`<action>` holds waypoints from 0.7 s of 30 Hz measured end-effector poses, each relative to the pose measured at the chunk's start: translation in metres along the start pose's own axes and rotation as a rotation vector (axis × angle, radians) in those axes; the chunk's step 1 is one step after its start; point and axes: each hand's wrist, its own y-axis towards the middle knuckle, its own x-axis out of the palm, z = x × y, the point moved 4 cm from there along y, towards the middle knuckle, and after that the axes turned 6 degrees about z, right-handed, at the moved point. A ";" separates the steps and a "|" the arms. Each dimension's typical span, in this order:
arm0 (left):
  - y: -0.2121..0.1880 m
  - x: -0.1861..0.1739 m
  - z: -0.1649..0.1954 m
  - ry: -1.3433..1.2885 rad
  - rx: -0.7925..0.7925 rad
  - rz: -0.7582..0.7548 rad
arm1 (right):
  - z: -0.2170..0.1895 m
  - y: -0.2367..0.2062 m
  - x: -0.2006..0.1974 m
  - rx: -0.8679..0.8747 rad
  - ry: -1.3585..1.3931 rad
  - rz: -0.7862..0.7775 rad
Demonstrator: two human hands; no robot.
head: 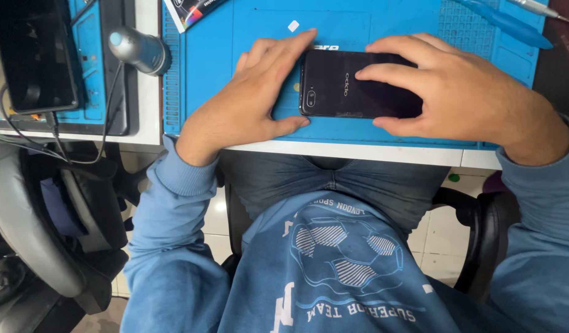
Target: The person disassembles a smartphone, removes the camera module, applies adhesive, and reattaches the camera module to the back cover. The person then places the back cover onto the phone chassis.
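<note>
On the blue work mat (235, 55) that covers the tabletop (358, 153), a black phone (346, 83) lies flat with its back side up, and its camera end points to 9 o'clock. Both hands are laid on it, not closed around it. The left hand (247, 98) presses at the camera end, with the fingers along the far edge and the thumb at the near edge, so the phone probably cannot slide. The right hand (457, 92) covers the other end, with its fingers spread over the back. At 10 o'clock a grey cylinder-shaped tool (139, 50) stands beside the mat, and at 9 o'clock a dark device (35, 55) with cables rests on a stand. At 1 o'clock a blue tool (506, 21) lies on the mat.
</note>
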 end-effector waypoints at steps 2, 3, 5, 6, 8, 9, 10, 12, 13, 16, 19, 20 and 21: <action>-0.002 0.001 -0.001 0.000 0.000 -0.002 | -0.001 0.001 0.001 -0.031 -0.051 0.011; -0.003 0.000 -0.001 0.000 -0.003 -0.005 | -0.002 0.002 0.002 -0.050 -0.063 0.017; -0.003 0.000 -0.003 0.001 -0.001 -0.023 | -0.003 0.003 0.003 -0.075 -0.092 0.028; -0.003 0.000 -0.003 -0.002 -0.008 -0.036 | -0.004 0.004 0.004 -0.096 -0.100 0.026; -0.003 0.000 -0.004 0.001 0.016 -0.041 | -0.005 0.004 0.005 -0.143 -0.121 0.022; -0.004 -0.001 -0.003 0.010 0.050 -0.034 | -0.004 0.004 0.006 -0.126 -0.119 0.017; -0.004 -0.001 -0.003 0.019 0.082 -0.029 | -0.003 0.003 0.007 -0.109 -0.115 0.010; -0.005 -0.001 -0.004 0.020 0.069 -0.046 | -0.002 0.002 0.008 -0.086 -0.110 0.005; -0.005 -0.001 -0.005 0.022 0.064 -0.055 | -0.002 0.002 0.008 -0.083 -0.109 0.006; -0.005 0.001 -0.005 0.026 0.049 -0.050 | 0.000 0.001 0.008 -0.065 -0.071 0.002; -0.004 0.000 -0.004 0.019 0.065 -0.031 | 0.002 0.000 0.009 -0.036 -0.040 -0.026; -0.004 0.000 -0.004 0.018 0.059 -0.028 | 0.002 0.000 0.009 -0.025 -0.034 -0.037; -0.003 -0.001 -0.003 0.016 0.052 -0.025 | 0.002 -0.001 0.010 -0.029 -0.052 -0.033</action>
